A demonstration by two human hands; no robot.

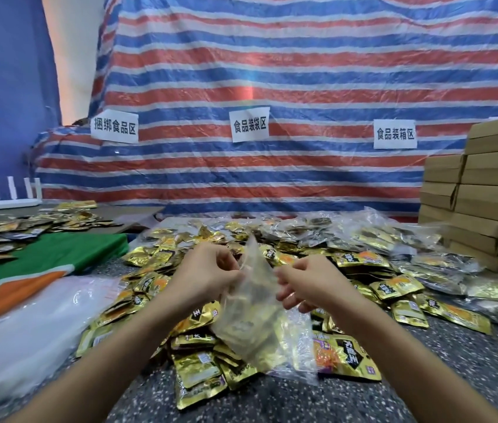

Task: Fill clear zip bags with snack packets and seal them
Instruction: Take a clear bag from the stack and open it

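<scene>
A clear zip bag [257,306] with gold snack packets inside stands tilted above the speckled table [455,377], its top edge raised between my hands. My left hand [208,271] pinches the bag's upper left edge with curled fingers. My right hand [305,283] has its fingers curled at the bag's upper right side, touching the plastic. Loose gold snack packets [199,370] lie heaped under and around the bag.
Filled clear bags [373,236] pile up at the back right, beside stacked brown cartons [483,206]. A stack of empty clear bags [31,325] lies at the left on a green, white and orange cloth [58,254]. A striped tarp [272,87] with paper labels hangs behind.
</scene>
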